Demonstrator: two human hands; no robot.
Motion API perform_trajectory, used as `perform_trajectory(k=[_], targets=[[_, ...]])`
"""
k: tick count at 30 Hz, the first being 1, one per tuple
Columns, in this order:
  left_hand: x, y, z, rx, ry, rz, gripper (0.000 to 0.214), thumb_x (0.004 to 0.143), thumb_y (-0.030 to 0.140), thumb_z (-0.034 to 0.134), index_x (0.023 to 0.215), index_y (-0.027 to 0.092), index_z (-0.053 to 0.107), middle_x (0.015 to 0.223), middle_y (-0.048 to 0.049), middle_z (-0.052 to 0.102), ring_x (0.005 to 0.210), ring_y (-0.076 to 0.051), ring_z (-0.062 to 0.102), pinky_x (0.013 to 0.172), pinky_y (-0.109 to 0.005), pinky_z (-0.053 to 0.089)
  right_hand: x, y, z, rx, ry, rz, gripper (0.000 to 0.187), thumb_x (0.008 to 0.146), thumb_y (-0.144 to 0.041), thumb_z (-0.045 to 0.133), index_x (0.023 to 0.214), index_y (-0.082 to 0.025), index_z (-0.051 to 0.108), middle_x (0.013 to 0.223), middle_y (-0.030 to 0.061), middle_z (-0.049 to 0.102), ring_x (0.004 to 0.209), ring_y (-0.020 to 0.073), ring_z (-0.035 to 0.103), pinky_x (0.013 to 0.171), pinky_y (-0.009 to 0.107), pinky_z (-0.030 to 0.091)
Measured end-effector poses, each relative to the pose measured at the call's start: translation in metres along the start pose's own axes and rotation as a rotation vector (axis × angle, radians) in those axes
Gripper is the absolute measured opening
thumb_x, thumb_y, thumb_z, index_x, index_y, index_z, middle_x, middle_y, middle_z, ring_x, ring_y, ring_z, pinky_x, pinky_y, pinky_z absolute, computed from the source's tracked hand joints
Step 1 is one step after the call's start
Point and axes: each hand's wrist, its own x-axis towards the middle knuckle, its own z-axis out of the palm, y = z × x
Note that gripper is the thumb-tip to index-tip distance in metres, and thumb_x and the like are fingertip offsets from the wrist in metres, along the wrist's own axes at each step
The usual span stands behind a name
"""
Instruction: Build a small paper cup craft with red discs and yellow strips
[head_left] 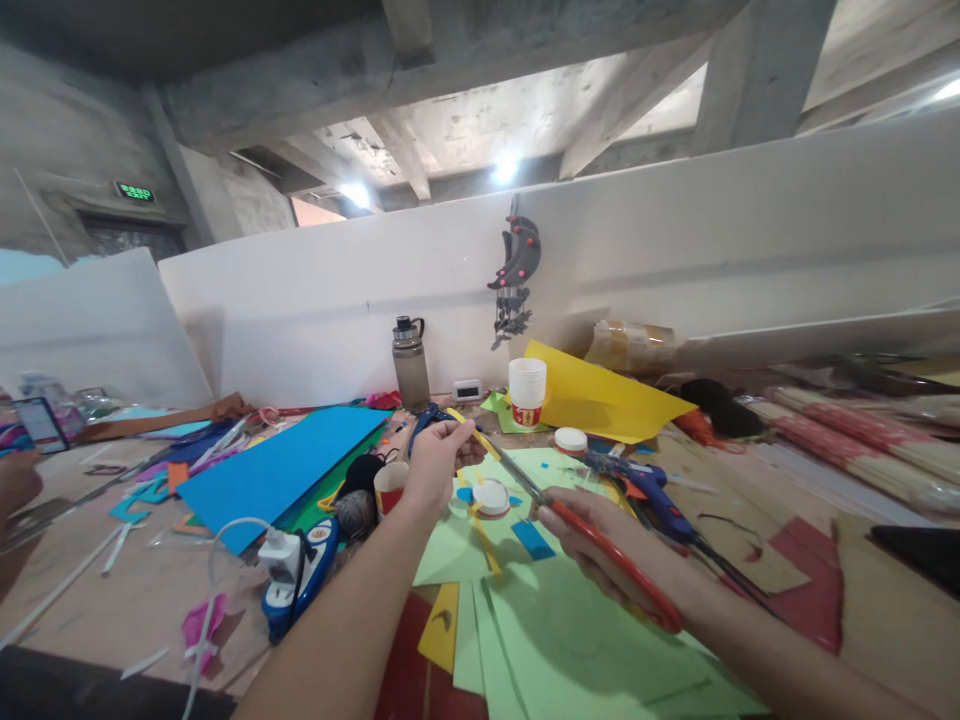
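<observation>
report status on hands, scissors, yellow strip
Left hand pinching yellow paper strip. Right hand gripping red-handled scissors, blades at the strip. Blue glue gun lying close beyond right hand.

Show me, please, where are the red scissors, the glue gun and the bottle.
Red scissors point(616, 564): head view, on the red handle.
Glue gun point(664, 497): head view, on its body.
Bottle point(411, 374): head view, on its grey body.

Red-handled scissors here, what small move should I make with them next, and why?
Probably a small snip through the yellow strip, clear of your left hand. That hand pinches the strip up off the table, while your right hand holds the red-handled scissors with their blades pointing at it; whether they touch it, I can't tell.
</observation>
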Motion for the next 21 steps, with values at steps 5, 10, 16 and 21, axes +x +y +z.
perform_trajectory(k=[5,10,16,21], targets=[[0.0003,-0.0005,-0.0004,0.002,-0.003,0.000,0.026,0.061,0.032,0.073,0.067,0.012,0.057,0.057,-0.0031,0.062,0.050,-0.011,0.059,0.054,-0.023,0.049,-0.0022,-0.0033,-0.0007,-0.019,0.002,-0.002,0.034,0.077,-0.052,0.052,0.070,-0.022,0.038,0.044,-0.0094,0.034,0.030,0.0043,0.030,0.028,0.016,0.027],[0.0019,-0.0020,-0.0010,-0.001,-0.009,0.002,0.027,0.060,0.032,0.074,0.067,0.012,0.058,0.057,-0.0034,0.063,0.050,-0.011,0.059,0.054,-0.024,0.049,-0.0014,-0.0016,0.0002,-0.001,0.004,0.014,0.036,0.076,-0.054,0.053,0.069,-0.022,0.037,0.045,-0.0097,0.033,0.030,0.0042,0.030,0.028,0.016,0.027],[0.0009,-0.0009,-0.0002,-0.009,-0.004,-0.009,0.026,0.061,0.031,0.074,0.067,0.012,0.057,0.057,-0.0029,0.063,0.050,-0.011,0.060,0.053,-0.022,0.048,0.0003,0.0030,0.0011,-0.028,0.024,0.002,0.035,0.077,-0.053,0.052,0.068,-0.022,0.037,0.043,-0.0100,0.031,0.029,0.0043,0.028,0.027,0.016,0.027],[0.0008,-0.0012,0.0000,-0.006,-0.004,-0.004,0.026,0.061,0.031,0.074,0.068,0.012,0.057,0.057,-0.0022,0.062,0.049,-0.011,0.059,0.053,-0.023,0.049,-0.0004,0.0012,0.0008,-0.023,0.021,0.013,0.034,0.076,-0.052,0.054,0.069,-0.022,0.038,0.043,-0.0095,0.032,0.028,0.0041,0.029,0.026,0.015,0.025]])
